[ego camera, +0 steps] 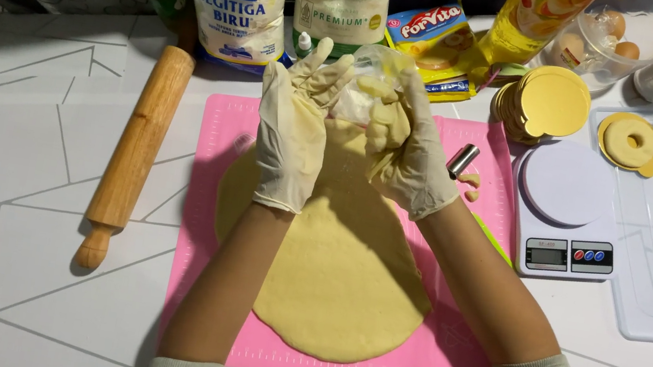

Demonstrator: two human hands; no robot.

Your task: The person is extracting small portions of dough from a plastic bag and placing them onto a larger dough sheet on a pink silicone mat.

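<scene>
I am holding a clear round cutter (368, 85) up between my two gloved hands, my left hand (292, 139) open with fingers spread against it and my right hand (406, 148) wrapping it, with dough bits sticking to the glove. It is hovering above the far edge of the rolled dough sheet (338, 273) on the pink mat (203, 216). Those scraps may be dropping onto the sheet, and the small metal tube (462, 160) beside my right wrist may be getting knocked.

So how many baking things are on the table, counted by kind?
Wooden rolling pin: 1
Flat yellow rolled-out dough sheet: 1
Pink silicone mat: 1
White digital kitchen scale: 1
Small silver metal cutter tube: 1
Total: 5
</scene>
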